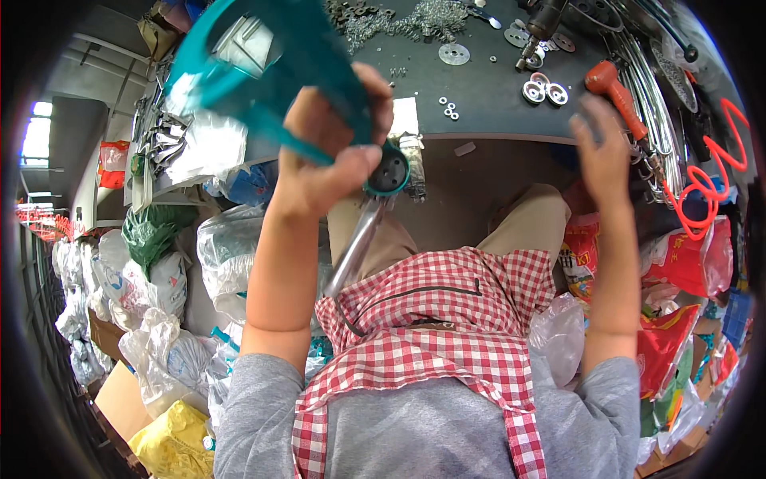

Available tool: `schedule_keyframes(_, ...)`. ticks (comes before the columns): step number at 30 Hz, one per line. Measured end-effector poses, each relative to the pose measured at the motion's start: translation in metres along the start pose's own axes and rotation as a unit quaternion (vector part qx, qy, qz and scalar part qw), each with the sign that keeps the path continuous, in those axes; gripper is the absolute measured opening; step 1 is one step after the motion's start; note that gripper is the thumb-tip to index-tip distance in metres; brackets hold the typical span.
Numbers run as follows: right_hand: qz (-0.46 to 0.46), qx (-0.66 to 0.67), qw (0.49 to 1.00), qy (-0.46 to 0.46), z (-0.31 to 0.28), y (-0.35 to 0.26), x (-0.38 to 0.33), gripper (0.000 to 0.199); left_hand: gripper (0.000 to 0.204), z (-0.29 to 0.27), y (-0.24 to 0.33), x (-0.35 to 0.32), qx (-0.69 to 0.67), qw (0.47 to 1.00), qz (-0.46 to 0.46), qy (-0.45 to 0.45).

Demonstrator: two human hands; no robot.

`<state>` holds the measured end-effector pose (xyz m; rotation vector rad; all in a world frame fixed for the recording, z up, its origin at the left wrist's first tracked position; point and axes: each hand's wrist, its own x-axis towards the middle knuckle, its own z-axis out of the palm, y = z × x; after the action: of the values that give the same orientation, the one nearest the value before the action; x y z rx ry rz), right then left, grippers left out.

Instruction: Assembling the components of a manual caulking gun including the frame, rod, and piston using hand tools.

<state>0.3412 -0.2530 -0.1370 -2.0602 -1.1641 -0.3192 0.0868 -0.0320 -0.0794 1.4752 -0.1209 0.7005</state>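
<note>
while the left hand (pixel 327 156) grips the teal plastic frame (pixel 263 72) up over the lap, its metal tube (pixel 355 247) hangs loose below and could likely swing into the bench edge (pixel 479 137). the frame looks curved and glossy, with a black round hub. the right hand (pixel 602 152), fingers open, reaches near the orange-handled tool (pixel 616 94).

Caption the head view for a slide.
Left hand grips a teal plastic frame with a metal tube; right hand reaches toward the orange-handled tool.

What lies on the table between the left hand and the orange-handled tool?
In the head view, small washers and two white rings lie between the left hand and the orange-handled tool.
</note>
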Motion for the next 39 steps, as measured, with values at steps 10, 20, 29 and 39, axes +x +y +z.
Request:
schedule_keyframes(10, -0.081, 0.26, 0.933, -0.236, 0.076, -0.063, -0.129, 0.044, 0.044, -0.036, 0.181, -0.021, -0.175, 0.962, 0.181, 0.108)
schedule_keyframes(20, -0.417, 0.013, 0.909, -0.011, -0.114, -0.09, -0.077, 0.02, 0.036, -0.106, 0.155, -0.055, -0.508, 0.8, 0.201, 0.248)
schedule_keyframes(29, 0.542, 0.708, 0.341, -0.298, 0.003, -0.077, -0.125, 0.01, 0.043, -0.096, 0.121, -0.037, -0.355, 0.897, 0.185, 0.189)
schedule_keyframes(39, 0.464, 0.647, 0.447, -0.407, -0.012, -0.111, -0.082, 0.015, 0.035, -0.09, 0.116, -0.039, -0.388, 0.862, 0.25, 0.209)
